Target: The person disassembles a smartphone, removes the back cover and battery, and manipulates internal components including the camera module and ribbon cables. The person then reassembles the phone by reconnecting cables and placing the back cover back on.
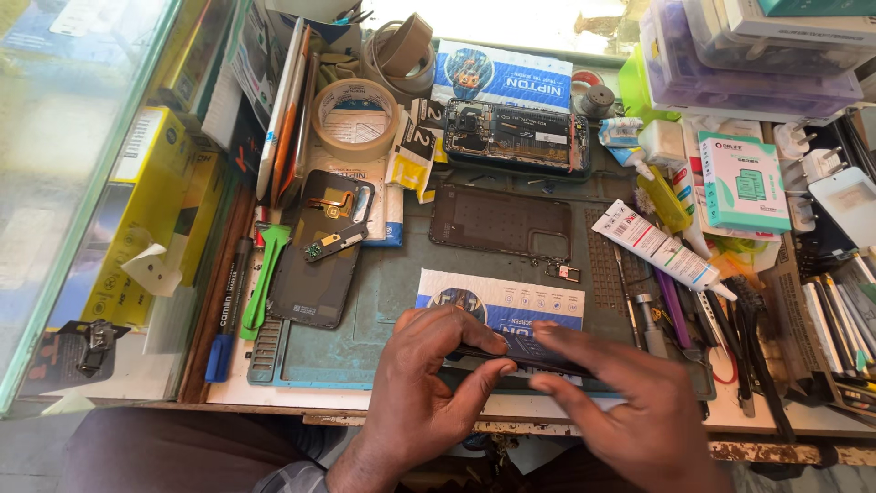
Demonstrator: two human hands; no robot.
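Bench: a cluttered repair bench (274, 388) beside a glass pane along its left edge, with a teal work mat (383, 301) in the middle.
Left hand: the left hand (424, 383) at the near edge pinches the left end of a thin dark phone screen (520, 358), thumb and fingers clamped on it.
Right hand: the right hand (630, 411) covers the screen's right end, fingers flat on it; I cannot tell if it grips.
Screen's place: near edge of the mat, over a blue-and-white packet (502, 301).
Phone parts: three, namely an opened phone body (516, 137) at the far edge, a dark mid frame (500, 222) at mid mat, and a black back cover (319, 251) on the mat's left side.
Tape rolls: two, at the far left corner (356, 119).
Glue tube: one white tube (657, 245) toward the right.
Right edge: screwdrivers and tweezers (730, 319) crowd the bench beside the right hand.
Left edge: a green pry tool (265, 278) and a blue marker (226, 319).
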